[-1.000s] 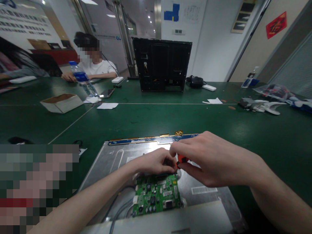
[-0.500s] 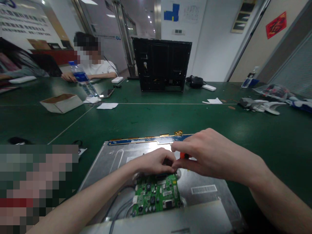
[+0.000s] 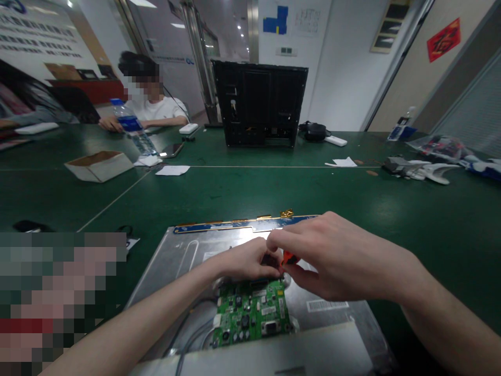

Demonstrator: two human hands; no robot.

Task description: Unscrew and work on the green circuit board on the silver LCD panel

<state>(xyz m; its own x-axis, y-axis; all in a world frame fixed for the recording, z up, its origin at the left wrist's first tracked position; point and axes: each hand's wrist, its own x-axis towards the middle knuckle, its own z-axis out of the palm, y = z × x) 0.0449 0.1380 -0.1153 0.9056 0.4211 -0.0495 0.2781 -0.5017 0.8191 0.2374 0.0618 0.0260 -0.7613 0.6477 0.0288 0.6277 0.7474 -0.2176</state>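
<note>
Since the frame half a second ago, your right hand (image 3: 336,256) has come slightly left, its thumb and forefinger further apart, and the orange tool (image 3: 288,258) shows lower between them. You hold that tool over the metal panel (image 3: 176,261), at the far right corner of the green circuit board (image 3: 250,313) lying on it. Your left hand (image 3: 248,259) is curled narrow at the board's far edge, fingertips close to the tool; you cannot tell whether they pinch anything. Beneath the panel is a green counter (image 3: 235,190) with pale seams. Well beyond the panel stands a black monitor casing (image 3: 266,104); to the panel's far left are an open box (image 3: 99,169), a tilted bottle (image 3: 133,125) and a seated person in white (image 3: 156,109). Far right of it lie a grey-and-white object (image 3: 418,169) and a clear plastic bag (image 3: 442,148), and a red paper (image 3: 444,40) hangs on the wall beyond. Your fingers hide most of the tool and its tip. Pixelation covers the area left of the panel, the frame cuts off the white strip (image 3: 254,357) at its near side, and the bag's contents are hard to make out.
</note>
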